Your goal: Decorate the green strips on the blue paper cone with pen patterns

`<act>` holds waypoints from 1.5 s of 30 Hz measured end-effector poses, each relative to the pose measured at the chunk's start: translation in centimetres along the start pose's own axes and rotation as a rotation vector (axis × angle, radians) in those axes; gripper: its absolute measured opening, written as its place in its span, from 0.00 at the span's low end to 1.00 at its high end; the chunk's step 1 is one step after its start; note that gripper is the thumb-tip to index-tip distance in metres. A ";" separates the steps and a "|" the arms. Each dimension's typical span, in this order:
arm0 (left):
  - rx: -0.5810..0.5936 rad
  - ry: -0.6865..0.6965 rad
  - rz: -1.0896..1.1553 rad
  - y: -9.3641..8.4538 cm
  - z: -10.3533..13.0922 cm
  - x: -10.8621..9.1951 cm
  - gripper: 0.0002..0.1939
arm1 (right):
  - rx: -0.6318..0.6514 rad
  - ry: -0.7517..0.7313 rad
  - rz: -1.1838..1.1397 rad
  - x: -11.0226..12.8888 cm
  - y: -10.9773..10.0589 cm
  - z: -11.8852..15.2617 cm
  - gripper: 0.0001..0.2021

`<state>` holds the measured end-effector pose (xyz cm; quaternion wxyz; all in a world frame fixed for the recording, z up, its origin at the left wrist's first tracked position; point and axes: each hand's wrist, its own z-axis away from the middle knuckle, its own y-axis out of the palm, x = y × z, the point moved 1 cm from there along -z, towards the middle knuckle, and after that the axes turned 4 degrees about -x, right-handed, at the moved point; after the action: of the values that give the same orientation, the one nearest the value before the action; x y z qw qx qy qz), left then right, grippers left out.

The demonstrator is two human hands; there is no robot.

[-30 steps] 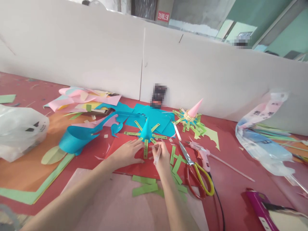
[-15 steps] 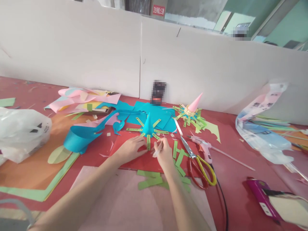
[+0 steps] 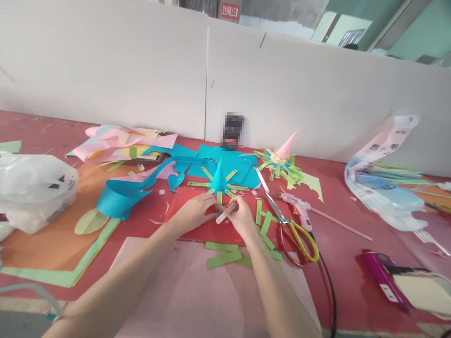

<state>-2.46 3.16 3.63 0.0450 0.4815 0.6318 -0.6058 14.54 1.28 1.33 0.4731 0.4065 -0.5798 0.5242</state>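
Head view: blue paper cone (image 3: 218,182) stands point up, green printed strips splayed about its base like spokes, at the far part of a red sheet (image 3: 197,233). Clock taken with the cone at centre, 12 away from the wearer.

Key relation: the near strip (image 3: 219,201) runs out from the base at 6, long axis pointing back toward the wearer, between the two hands. Left hand (image 3: 196,212) sits at about 7, its fingertips just beside the strip and slightly the nearer of the two; whether they pinch the paper or only rest by it, cannot tell. Right hand (image 3: 242,217) sits at about 5, fingers closed round a slim pale stick (image 3: 225,213), exact kind unclear. Stick axis runs roughly 8 to 2, crosswise to the strip, free end toward 8 near the strip's outer end; contact not resolvable.

Further out: loose green strips (image 3: 265,226) between 4 and 5; scissors (image 3: 280,212), blades parted, at 4; pink glue gun (image 3: 300,210) between 3 and 4; pink cone (image 3: 287,146) with its own strips at 2; blue sheets (image 3: 229,163) at 12; curled blue paper piece (image 3: 116,201) near 9.
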 end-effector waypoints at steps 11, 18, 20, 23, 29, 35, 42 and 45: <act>-0.224 -0.477 0.494 1.7 0.0 0.0 0.16 | -0.192 -0.181 -0.133 1.6 0.3 0.1 0.14; -0.177 -0.553 0.808 2.9 0.0 -0.7 0.15 | -0.209 -0.238 -0.145 2.1 0.4 0.8 0.12; -0.198 -0.563 0.853 3.0 0.1 -0.5 0.15 | -0.207 -0.243 -0.139 2.0 0.4 0.9 0.11; -0.227 -0.571 0.892 3.0 0.1 -0.2 0.16 | -0.221 -0.263 -0.126 2.1 0.4 0.9 0.11; -0.226 -0.567 0.944 3.0 0.1 -0.1 0.17 | -0.240 -0.292 -0.091 2.3 0.4 0.8 0.12; -0.218 -0.562 0.982 2.9 0.1 -0.2 0.16 | -0.255 -0.309 -0.077 2.2 0.4 0.8 0.13; -0.216 -0.561 0.999 2.9 0.1 -0.3 0.14 | -0.256 -0.314 -0.082 2.4 0.3 0.8 0.13; -0.216 -0.555 1.009 3.0 0.1 -0.3 0.14 | -0.255 -0.311 -0.079 2.2 0.3 0.8 0.13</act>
<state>-0.37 2.33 1.60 0.5408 0.5387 0.3471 -0.5449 13.65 0.61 3.40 0.4456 0.4420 -0.6910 0.3586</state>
